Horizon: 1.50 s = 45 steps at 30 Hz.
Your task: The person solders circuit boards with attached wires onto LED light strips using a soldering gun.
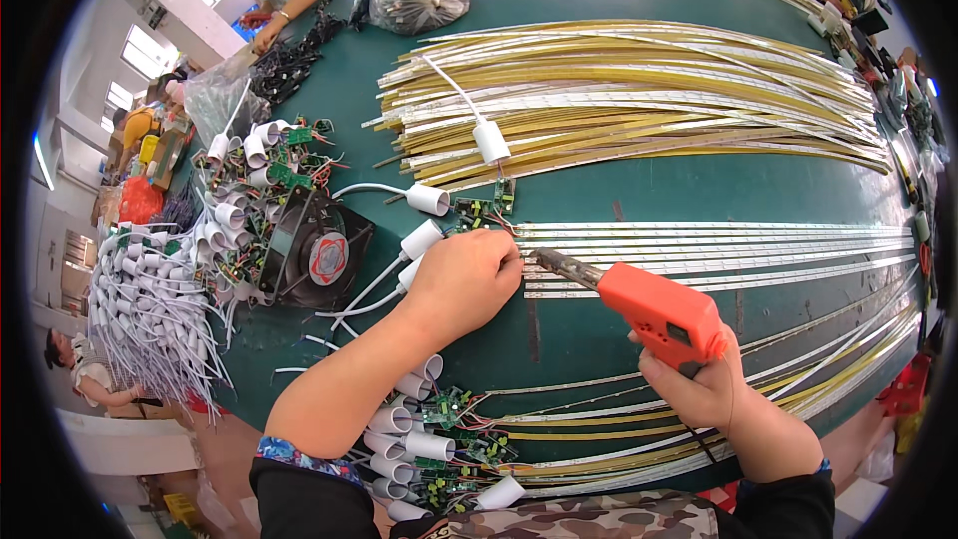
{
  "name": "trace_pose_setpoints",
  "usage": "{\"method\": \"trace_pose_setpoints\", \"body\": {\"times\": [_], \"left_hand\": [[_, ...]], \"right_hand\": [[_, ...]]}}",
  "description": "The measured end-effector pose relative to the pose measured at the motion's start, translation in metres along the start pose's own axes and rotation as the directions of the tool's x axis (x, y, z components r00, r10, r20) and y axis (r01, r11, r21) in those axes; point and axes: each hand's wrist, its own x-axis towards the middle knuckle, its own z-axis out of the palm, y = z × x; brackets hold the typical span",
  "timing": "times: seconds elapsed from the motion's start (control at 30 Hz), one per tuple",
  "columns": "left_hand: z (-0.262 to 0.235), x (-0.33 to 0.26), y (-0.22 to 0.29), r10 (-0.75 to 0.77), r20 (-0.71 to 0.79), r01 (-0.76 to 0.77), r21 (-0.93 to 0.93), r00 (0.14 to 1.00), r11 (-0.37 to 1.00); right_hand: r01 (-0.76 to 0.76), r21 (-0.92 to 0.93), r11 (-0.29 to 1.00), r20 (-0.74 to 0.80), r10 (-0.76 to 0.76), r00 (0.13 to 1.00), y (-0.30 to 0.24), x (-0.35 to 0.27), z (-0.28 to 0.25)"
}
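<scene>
My right hand [696,386] grips an orange soldering gun [662,314], its metal tip pointing left. That tip lies close to the left ends of several white LED strips [714,258], set side by side. Right at those ends, my left hand [466,279] is closed, fingertips curled downward; what it pinches is hidden. Just beyond it lie small green circuit boards [482,212] with thin wires. White plastic caps with cords, such as one cap [428,200], lie beside my left hand and wrist.
A black fan [319,248] stands at the left, by a heap of white corded caps [150,289]. Yellow and white strips [639,95] are piled on the far side. Nearer me lie wired boards [439,444] with strips attached. Co-workers sit around the green table [599,354].
</scene>
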Motion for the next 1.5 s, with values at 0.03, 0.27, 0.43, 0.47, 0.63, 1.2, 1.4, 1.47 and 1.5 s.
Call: {"method": "trace_pose_setpoints", "body": {"times": [0.03,0.27,0.43,0.47,0.63,1.2,1.4,1.47,1.5], "left_hand": [[0.0,0.0,0.001,-0.014,0.008,0.014,0.008,1.0,1.0],[0.002,0.0,0.001,-0.02,-0.017,0.02,-0.007,1.0,1.0],[0.003,-0.001,0.001,-0.02,-0.042,0.019,-0.022,0.999,1.0],[0.003,-0.001,0.001,-0.02,-0.041,0.019,-0.022,0.999,1.0],[0.004,0.0,0.001,-0.009,-0.045,0.009,-0.002,0.999,1.0],[0.006,-0.001,0.0,0.019,-0.082,-0.017,0.028,0.996,0.999],[0.006,-0.001,0.001,0.012,-0.076,-0.011,0.02,0.997,1.0],[0.006,-0.001,0.001,0.008,-0.074,-0.007,0.019,0.997,1.0],[0.006,0.0,0.001,0.005,-0.071,-0.003,0.021,0.997,1.0]], "right_hand": [[0.023,-0.042,0.999,0.003,-0.023,1.0,0.0,0.001,0.0],[0.039,-0.062,0.997,-0.04,-0.042,0.998,-0.004,0.004,0.003],[0.072,-0.119,0.99,-0.027,-0.076,0.997,-0.003,0.003,0.004],[0.071,-0.119,0.99,-0.027,-0.075,0.997,-0.003,0.003,0.004],[0.057,-0.106,0.993,-0.016,-0.059,0.998,-0.002,0.004,0.003],[0.062,-0.127,0.99,0.029,-0.059,0.998,-0.003,0.0,-0.001],[0.067,-0.045,0.997,-0.049,-0.069,0.996,-0.008,0.002,-0.002],[0.095,-0.078,0.992,-0.046,-0.099,0.994,-0.006,0.002,-0.003],[0.098,-0.068,0.993,-0.049,-0.102,0.994,-0.005,0.002,-0.003]]}}
